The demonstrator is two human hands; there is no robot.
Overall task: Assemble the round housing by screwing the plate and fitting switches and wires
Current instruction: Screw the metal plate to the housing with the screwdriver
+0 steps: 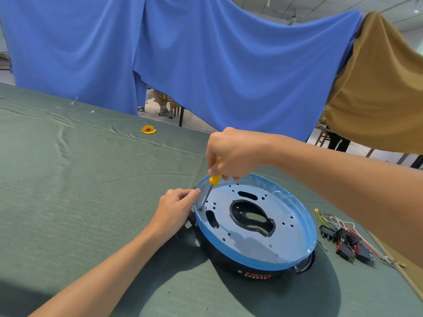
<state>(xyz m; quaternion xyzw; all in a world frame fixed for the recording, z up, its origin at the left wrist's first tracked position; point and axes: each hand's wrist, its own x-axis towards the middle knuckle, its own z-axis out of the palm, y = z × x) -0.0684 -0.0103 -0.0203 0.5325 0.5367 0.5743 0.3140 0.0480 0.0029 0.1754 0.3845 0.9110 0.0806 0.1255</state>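
Housing (251, 266) at lower centre-right, on green cloth (91, 179), open side up. Plate (286, 236) seated inside the blue rim.

Hands both busy at the housing's left edge, close together. Right hand (231, 154) wrapped round the yellow handle of the screwdriver (209, 191), tip down at a hole on the plate's left margin. Left hand (176, 209) curled against the rim just beside the tip, holding the housing steady.

Judged early: plate-screwing in hand. Cannot tell how many screws are already in. Still to fit: switches (348, 241) and wires (338, 221), heaped loose at right of the housing, apart from it.

Count: one housing, one plate, one screwdriver. Black switches, several, too tangled for a sure number. Wires, several, in white and red, plus one yellow-green with a ring end. One yellow scrap (148, 129) at upper centre.
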